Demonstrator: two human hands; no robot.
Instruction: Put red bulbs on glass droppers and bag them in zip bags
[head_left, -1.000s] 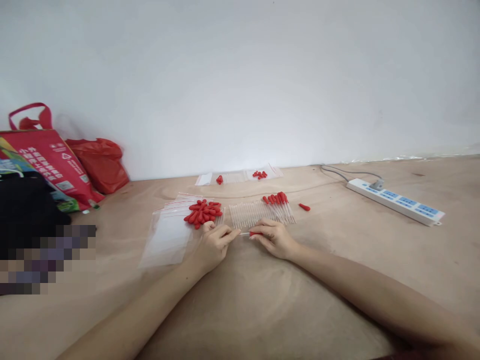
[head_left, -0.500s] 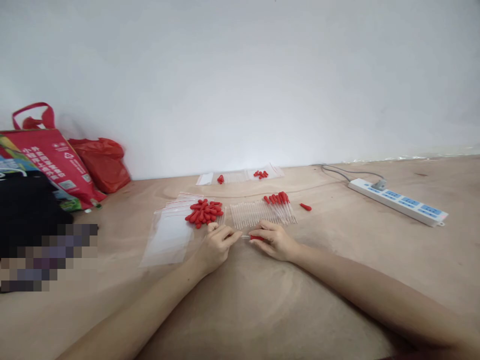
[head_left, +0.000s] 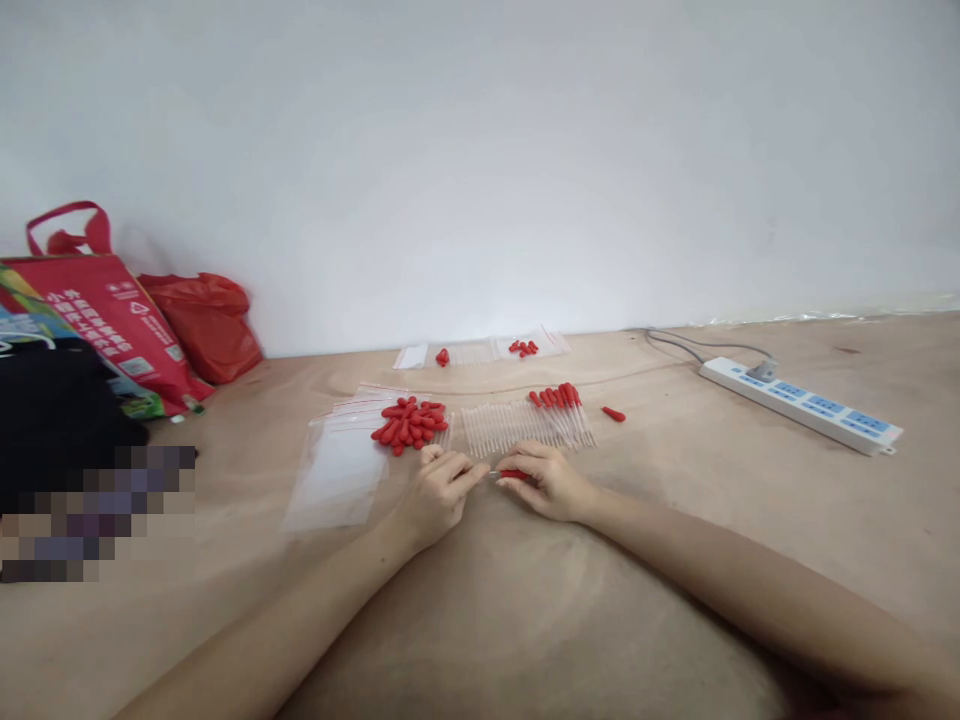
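My left hand (head_left: 442, 492) is closed, pinching a thin clear glass dropper tube (head_left: 493, 473); only a short length of it shows between the hands. In the closed fingers of my right hand (head_left: 553, 485) is a red rubber bulb (head_left: 513, 474), in line with the tube and at its right end. How far the tube enters the bulb is hidden by the fingers. Just beyond my hands lies a row of glass tubes (head_left: 495, 428), with several red-bulbed droppers (head_left: 556, 396) at its right end. A pile of red bulbs (head_left: 409, 424) sits beyond my left hand.
Clear zip bags (head_left: 334, 475) lie left of the pile. One loose red bulb (head_left: 613, 413) is to the right. Farther back are bagged dropper parts (head_left: 472, 354). A power strip (head_left: 802, 405) lies right; a red shopping bag (head_left: 112, 320) and red plastic bag (head_left: 202, 325) stand left.
My left fingertips have shifted slightly right, closer to my right hand. Less of the glass tube shows between them. The right hand keeps its hold on the red bulb.
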